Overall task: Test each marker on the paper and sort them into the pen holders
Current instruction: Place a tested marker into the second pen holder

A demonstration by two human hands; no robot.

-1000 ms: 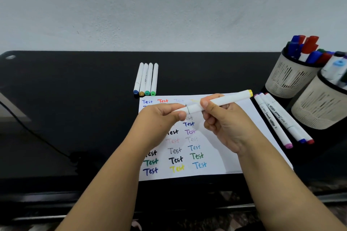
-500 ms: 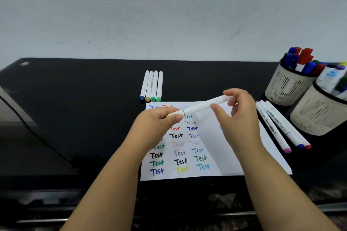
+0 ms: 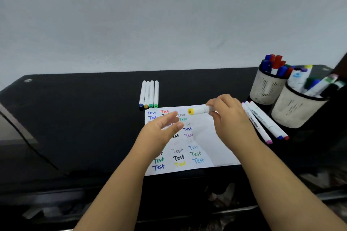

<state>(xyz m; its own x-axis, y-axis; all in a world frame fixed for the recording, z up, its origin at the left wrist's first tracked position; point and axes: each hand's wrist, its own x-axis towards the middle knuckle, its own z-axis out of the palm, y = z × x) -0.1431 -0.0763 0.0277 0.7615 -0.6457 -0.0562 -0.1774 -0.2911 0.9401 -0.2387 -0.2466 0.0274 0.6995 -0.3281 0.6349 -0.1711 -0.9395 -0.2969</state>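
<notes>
Pinching the yellow-capped marker [image 3: 199,110] in right-hand fingers [image 3: 216,116] above the paper [image 3: 206,137], left hand [image 3: 162,127] open, empty.

Black desk [image 3: 78,118]: glossy top spanning the frame's middle band, round grommet [image 3: 28,80] at its upper left corner. Grey wall [image 3: 150,15]: plain, fills the upper half of the frame. Dark cable [image 3: 32,142]: runs diagonally down the left side. Patterned floor [image 3: 328,178]: partly visible at lower right, below the desk edge.
</notes>
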